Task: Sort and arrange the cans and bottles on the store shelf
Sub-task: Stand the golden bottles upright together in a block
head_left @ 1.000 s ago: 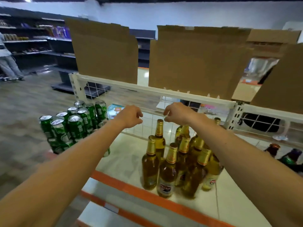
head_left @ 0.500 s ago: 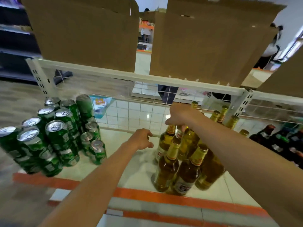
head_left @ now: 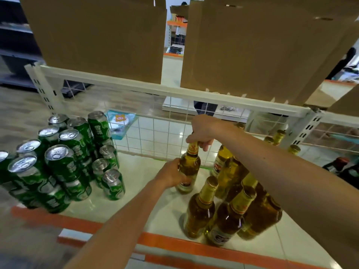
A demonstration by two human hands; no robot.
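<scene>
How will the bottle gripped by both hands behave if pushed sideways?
The held bottle is tall and narrow, so it probably tips easily. It looks like full glass: likely heavy and breakable. Neighbouring bottles stand close, so a push may knock them.

Site type: retail shop, drinks aisle.
Evidence:
- white shelf board (head_left: 136,177) with orange edge strip (head_left: 174,243)
- wire-grid back panel (head_left: 155,133)
- slotted steel uprights (head_left: 43,90)
- green cans (head_left: 64,162), matching design, stacked in two tiers
- amber bottles (head_left: 229,216), gold foil necks, grouped in bulk
- brown cardboard cartons (head_left: 97,35) on tier above
- dark shelving units (head_left: 13,35) far left
- orange-trimmed display (head_left: 176,23) visible through gap between cartons
</scene>
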